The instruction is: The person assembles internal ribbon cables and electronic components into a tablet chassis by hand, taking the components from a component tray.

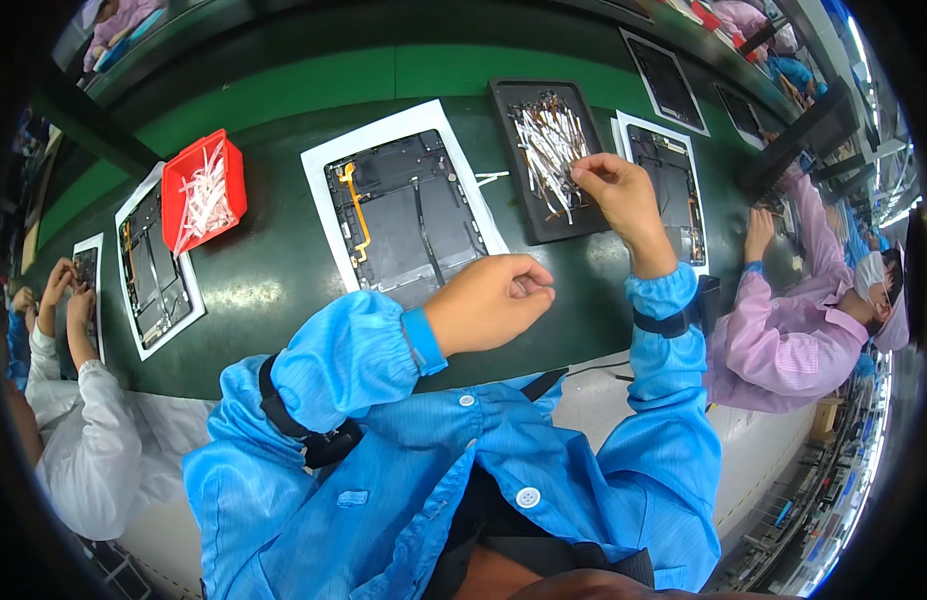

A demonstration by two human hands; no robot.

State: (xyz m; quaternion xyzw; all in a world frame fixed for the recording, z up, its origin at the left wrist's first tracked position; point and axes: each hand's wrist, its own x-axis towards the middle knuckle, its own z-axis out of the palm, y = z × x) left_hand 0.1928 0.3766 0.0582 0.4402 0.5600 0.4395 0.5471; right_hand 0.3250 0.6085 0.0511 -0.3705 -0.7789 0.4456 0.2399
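Note:
My right hand reaches over a black tray heaped with thin white, brown and black flex cables. Its thumb and forefinger are pinched together at the cables' right side; whether a cable is between them is hard to see. My left hand hovers in front of a black device panel, fingers curled in and thumb against the forefinger. What it holds, if anything, is hidden. An orange flex cable and a black strip lie on the panel, which rests on a white sheet.
A red bin of white strips stands at left, overlapping another panel. To the tray's right lies a further panel. Co-workers sit at both sides, one in white, one in pink. The green bench has a raised back edge.

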